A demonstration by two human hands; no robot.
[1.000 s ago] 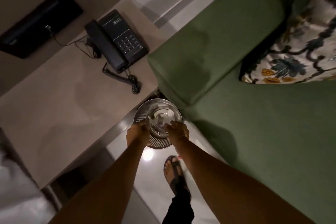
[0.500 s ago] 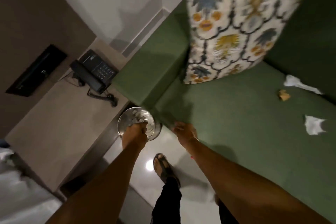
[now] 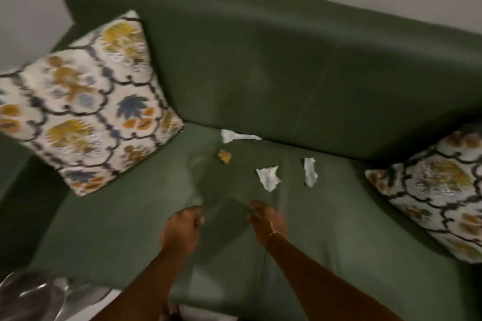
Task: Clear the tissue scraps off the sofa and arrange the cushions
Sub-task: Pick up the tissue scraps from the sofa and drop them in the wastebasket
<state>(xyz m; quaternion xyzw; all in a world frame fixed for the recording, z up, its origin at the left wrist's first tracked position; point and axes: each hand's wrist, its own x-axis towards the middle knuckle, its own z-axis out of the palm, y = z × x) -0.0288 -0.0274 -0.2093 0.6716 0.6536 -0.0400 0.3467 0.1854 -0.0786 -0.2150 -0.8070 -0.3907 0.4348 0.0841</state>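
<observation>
Both my hands have come away from the bin point(image 3: 39, 297) and hover empty over the sofa point(image 3: 130, 229): left hand point(image 3: 182, 229) loosely curled, right hand point(image 3: 266, 224) open. Three tissue scraps point(image 3: 268, 177) lie just ahead, between the cushions point(image 3: 91, 101).

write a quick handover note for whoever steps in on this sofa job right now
Left hand: loosely curled over the green sofa seat, apparently empty.
Right hand: blurred, nearing the scraps, apparently empty.
Left to pick up: white tissue scraps near the backrest, mid-seat and beside it, plus a small tan crumpled scrap.
Floral patterned cushions sit at the left end and right end, not yet arranged.
Shiny metal bin stands bottom left.
</observation>
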